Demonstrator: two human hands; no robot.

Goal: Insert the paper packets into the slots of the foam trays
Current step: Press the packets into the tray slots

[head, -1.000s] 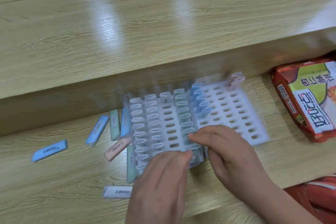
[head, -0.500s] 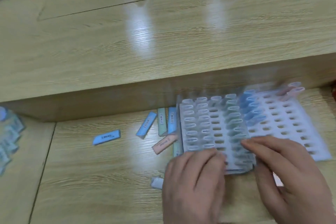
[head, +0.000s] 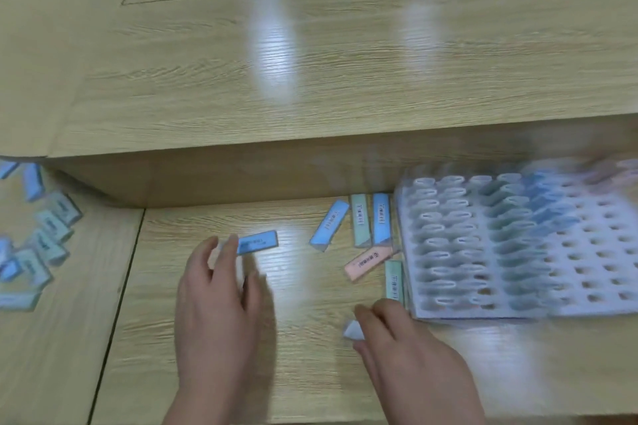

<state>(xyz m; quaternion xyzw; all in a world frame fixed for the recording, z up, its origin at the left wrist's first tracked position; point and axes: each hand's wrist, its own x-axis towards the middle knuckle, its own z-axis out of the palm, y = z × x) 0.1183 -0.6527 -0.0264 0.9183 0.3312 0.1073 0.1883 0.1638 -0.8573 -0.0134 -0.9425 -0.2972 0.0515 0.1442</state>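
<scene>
Foam tray about half filled, its right slots empty; loose packets lie left of it, left hand spread open at a blue packet, right hand pinching a white packet by its near corner

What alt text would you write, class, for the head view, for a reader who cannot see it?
A person's left hand, fingers spread, is at a loose blue packet on a wooden table, while the right hand pinches a white packet. A partly filled foam tray lies to the right, more packets beside it.
</scene>
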